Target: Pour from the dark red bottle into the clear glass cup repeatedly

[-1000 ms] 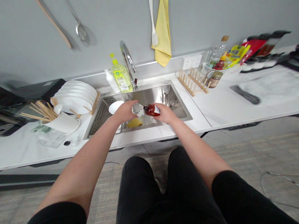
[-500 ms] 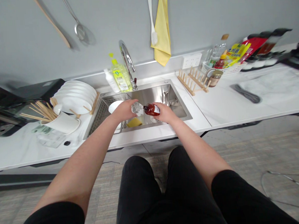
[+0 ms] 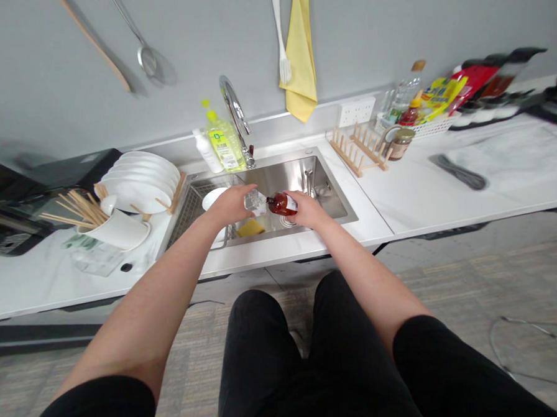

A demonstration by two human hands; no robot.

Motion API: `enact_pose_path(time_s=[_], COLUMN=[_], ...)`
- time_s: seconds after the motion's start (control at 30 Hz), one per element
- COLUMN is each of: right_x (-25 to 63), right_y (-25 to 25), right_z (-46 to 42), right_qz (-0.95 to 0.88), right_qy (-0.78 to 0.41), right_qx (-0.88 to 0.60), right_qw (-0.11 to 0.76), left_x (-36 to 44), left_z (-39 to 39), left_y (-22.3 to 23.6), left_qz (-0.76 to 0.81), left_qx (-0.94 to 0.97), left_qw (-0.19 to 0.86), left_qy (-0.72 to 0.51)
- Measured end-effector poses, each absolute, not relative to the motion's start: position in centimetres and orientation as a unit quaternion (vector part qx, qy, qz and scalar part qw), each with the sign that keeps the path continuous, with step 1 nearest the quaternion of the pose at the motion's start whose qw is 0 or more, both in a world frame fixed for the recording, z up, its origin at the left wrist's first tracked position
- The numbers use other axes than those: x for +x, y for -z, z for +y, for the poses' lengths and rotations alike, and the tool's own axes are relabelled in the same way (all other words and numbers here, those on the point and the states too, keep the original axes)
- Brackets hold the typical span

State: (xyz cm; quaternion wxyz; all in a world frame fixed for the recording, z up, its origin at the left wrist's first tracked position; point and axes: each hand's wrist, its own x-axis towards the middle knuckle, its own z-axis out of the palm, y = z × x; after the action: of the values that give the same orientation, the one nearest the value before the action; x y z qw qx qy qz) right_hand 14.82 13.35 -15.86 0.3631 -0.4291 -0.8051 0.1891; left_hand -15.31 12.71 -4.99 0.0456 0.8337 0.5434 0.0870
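Over the sink [image 3: 339, 214], my left hand [image 3: 234, 206] is closed around a clear glass [image 3: 256, 203], tilted with its mouth toward the right. My right hand [image 3: 308, 210] grips a reddish-brown bottle [image 3: 282, 203] with a pale label, tipped sideways so its dark neck points left at the glass. The bottle's neck is at the glass's opening; whether liquid flows is too small to tell. Below my hands a yellow sponge [image 3: 250, 227] lies in the sink. A white bowl [image 3: 213, 198] rests in the drain basket behind my left hand.
Behind the sink rise a faucet [image 3: 236, 111] and a yellow-green soap bottle [image 3: 224, 143]. White plates [image 3: 139, 175] and a holder of chopsticks [image 3: 116, 231] stand left. To the right are a wooden rack [image 3: 359, 148], a jar [image 3: 401, 144] and a basket of condiments [image 3: 437, 125].
Both hands keep hold of the glass and the bottle in nearly the same place. The view has shifted only slightly.
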Motion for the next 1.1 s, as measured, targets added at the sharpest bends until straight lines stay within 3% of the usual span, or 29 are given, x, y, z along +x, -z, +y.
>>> enact_pose_path(time_s=[1.1], right_x=[15.0], right_y=[15.6], right_z=[13.3], right_qz=[-0.802], right_qy=[-0.214], right_qx=[-0.427], right_qw=[0.36], left_x=[-14.8], left_z=[12.5], left_y=[3.8], left_qz=[0.524], left_qx=[0.85], left_qw=[0.013], left_qy=[-0.052])
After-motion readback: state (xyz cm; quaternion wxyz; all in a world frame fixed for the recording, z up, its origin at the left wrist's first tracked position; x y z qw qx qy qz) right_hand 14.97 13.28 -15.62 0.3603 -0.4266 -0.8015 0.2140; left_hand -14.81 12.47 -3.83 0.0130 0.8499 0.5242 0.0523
